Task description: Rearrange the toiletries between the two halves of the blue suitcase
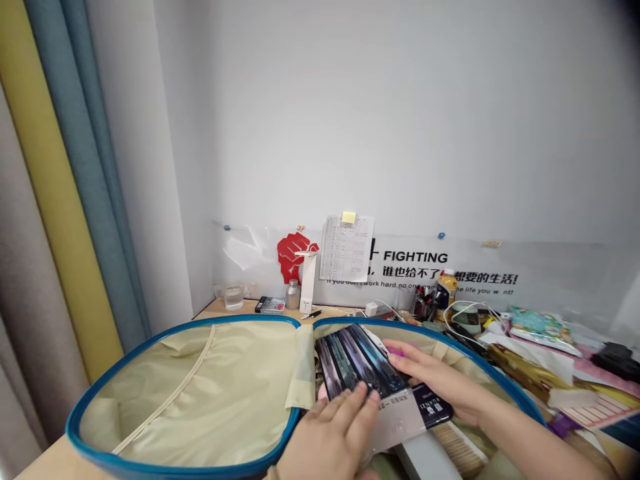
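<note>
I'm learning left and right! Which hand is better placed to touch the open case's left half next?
Probably the left hand: it lies over the dark packet, close to the case's left half. The right hand is farther away, at the packet's right side.

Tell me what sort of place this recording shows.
Probably a bedroom or study, at a personal desk: a curtain hangs at the left, a motivational "FIGHTING" poster is on the wall, and an open zip-round case lies on the desk.
</note>
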The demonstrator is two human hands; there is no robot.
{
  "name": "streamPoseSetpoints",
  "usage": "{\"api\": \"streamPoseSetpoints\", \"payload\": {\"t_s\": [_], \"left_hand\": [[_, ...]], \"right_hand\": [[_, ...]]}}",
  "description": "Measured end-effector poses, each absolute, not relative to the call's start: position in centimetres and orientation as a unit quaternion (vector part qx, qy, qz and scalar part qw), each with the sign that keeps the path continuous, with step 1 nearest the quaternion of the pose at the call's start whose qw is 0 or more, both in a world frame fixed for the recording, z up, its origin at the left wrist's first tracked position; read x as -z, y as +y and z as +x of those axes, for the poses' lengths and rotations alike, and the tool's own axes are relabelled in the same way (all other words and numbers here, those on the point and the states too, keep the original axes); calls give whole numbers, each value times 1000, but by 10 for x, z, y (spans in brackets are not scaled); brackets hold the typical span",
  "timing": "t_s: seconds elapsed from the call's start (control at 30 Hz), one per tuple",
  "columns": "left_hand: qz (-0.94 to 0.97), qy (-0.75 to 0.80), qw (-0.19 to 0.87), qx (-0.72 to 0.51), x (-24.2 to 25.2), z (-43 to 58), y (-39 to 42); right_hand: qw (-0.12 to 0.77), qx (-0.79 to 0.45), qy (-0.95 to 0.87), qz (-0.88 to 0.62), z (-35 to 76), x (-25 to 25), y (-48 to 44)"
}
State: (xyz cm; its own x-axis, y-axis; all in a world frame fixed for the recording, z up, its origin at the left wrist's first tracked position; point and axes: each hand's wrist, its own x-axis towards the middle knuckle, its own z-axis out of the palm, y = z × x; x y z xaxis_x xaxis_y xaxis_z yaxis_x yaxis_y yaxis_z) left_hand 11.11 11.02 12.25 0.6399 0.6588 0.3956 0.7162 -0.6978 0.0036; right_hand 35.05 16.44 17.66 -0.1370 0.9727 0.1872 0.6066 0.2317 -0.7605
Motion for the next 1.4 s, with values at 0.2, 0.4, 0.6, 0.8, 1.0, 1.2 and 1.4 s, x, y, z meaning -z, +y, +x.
{"api": "streamPoseSetpoints", "payload": {"t_s": [0.2, 0.4, 0.6, 0.8, 1.0, 1.2, 1.4], "left_hand": [[-811, -543, 111, 188, -75, 19, 90], [-835, -501, 75, 213, -79, 14, 84], [-854, -492, 24, 168, -93, 20, 90], [-870, -471, 12, 148, -93, 44, 94], [-861, -398, 117, 294, -79, -16, 75], [-795, -537, 86, 269, -101, -136, 50], [-764, -578, 39, 286, -96, -154, 49]], "right_hand": [[307, -332, -706, -545, 355, -168, 178], [357, -295, -689, -557, 371, -198, 174], [411, -452, -583, -535, 341, -259, 170], [281, -372, -755, -462, 240, -302, 201], [43, -328, -885, -328, 149, -289, 258], [-115, -229, -915, -313, 68, -252, 289], [-110, -116, -923, -351, 26, -217, 290]]}}
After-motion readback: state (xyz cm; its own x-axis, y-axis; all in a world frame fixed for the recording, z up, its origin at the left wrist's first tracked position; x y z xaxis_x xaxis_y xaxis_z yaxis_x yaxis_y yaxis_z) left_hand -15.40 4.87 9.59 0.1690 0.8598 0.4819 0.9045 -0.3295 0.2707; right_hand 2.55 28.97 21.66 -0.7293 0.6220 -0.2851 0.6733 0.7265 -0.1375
